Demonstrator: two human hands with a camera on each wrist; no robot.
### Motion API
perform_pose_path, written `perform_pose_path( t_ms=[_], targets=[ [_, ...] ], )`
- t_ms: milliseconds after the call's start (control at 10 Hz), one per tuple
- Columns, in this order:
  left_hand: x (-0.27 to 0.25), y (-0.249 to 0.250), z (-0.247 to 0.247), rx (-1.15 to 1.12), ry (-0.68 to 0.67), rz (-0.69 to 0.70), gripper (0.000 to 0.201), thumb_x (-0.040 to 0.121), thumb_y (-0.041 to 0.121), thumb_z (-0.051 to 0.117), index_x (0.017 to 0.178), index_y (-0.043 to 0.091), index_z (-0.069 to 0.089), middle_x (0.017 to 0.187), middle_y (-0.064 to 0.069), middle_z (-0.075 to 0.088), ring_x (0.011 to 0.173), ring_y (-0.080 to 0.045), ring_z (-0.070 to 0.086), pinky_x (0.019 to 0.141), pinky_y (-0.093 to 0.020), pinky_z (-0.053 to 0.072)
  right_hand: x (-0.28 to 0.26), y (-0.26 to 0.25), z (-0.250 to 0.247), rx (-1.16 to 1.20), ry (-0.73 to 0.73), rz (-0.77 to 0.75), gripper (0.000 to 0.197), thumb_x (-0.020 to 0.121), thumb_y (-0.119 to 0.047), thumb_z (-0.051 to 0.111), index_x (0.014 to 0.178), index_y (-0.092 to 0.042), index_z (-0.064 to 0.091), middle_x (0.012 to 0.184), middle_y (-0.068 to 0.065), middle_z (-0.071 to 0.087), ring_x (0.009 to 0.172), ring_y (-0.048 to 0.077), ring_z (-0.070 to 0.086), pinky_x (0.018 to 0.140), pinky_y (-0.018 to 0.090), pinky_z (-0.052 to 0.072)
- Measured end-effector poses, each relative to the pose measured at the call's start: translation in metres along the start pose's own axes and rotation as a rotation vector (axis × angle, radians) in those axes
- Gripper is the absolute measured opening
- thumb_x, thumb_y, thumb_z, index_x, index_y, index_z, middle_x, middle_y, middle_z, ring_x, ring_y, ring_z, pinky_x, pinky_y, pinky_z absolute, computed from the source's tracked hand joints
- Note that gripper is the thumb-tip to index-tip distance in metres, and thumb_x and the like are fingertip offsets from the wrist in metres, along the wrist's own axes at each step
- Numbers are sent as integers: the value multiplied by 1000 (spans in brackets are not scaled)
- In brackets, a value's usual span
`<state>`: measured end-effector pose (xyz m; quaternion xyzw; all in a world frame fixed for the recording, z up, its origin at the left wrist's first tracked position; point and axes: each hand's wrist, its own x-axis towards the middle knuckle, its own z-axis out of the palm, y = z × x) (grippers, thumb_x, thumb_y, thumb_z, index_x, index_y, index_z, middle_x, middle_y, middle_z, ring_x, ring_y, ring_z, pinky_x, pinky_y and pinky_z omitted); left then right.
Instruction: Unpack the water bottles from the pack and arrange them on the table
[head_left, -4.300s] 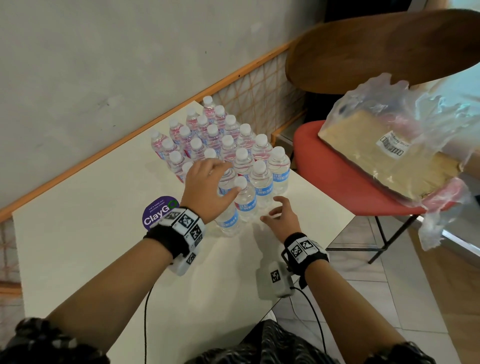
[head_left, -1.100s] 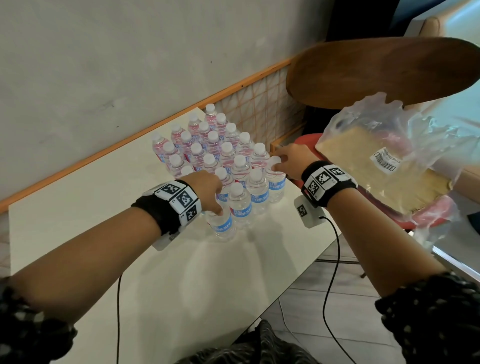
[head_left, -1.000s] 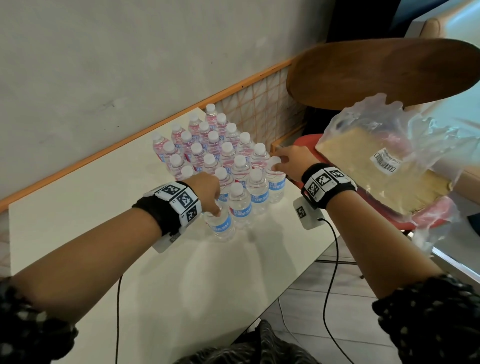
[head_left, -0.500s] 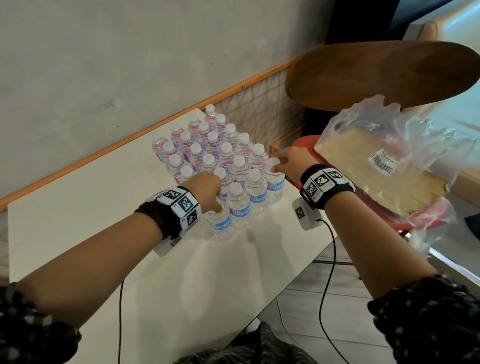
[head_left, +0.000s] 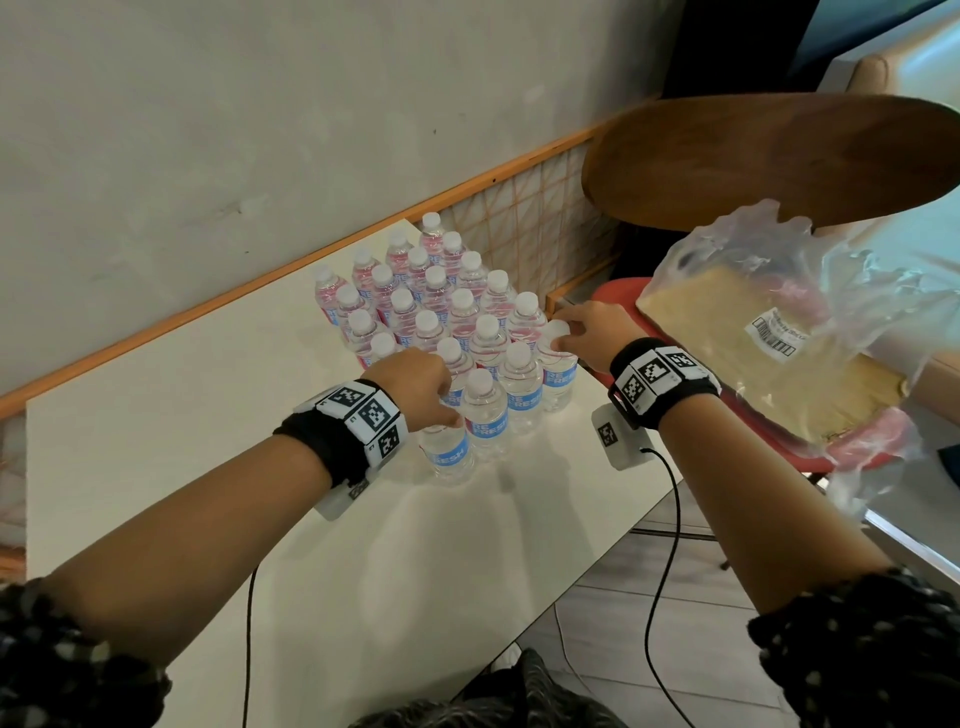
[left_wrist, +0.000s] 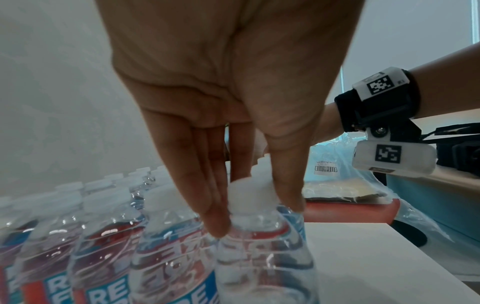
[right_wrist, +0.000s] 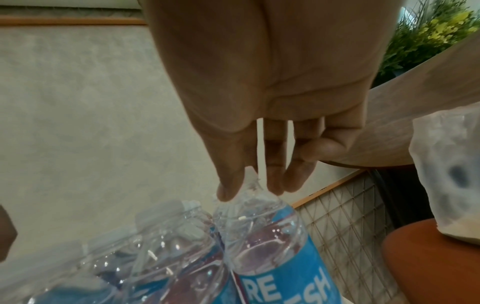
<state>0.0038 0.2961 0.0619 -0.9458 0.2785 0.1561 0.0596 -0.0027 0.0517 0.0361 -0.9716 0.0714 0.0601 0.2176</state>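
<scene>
Several small water bottles (head_left: 488, 343) with white caps and blue-red labels stand in tight rows at the far right corner of the white table (head_left: 208, 467). My left hand (head_left: 447, 415) pinches the cap of the front-left bottle (head_left: 448, 454). In the left wrist view, the left hand (left_wrist: 255, 214) holds that white cap (left_wrist: 249, 195) between thumb and fingers. My right hand (head_left: 558, 332) pinches the top of the rightmost bottle (head_left: 560, 379) by the table edge. In the right wrist view, the right hand (right_wrist: 250, 192) covers that bottle's (right_wrist: 275, 246) cap.
The torn plastic pack (head_left: 769, 358) with its cardboard tray lies on a red chair (head_left: 618, 296) right of the table. A round wooden tabletop (head_left: 769, 156) hangs over it. A wall with an orange rail (head_left: 234, 301) and a mesh panel (head_left: 540, 234) bound the far side.
Since 4.3 s ago my right hand left the near table edge for the rightmost bottle's cap, and my left hand dropped onto the front bottle's cap. Over the last second both hands barely moved.
</scene>
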Motion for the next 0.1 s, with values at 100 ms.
perform_pose_path(
  t_ms=[100],
  targets=[
    [-6,-5,-1,-149,146,-64,51,81,62,57,113,23,63,98,3,68,92,-18,62,72,-28,47,0,1,5,-37,59,17,48,84,-41,63,128,-26,52,115,8,54,110,33,51,92,44,46]
  ],
)
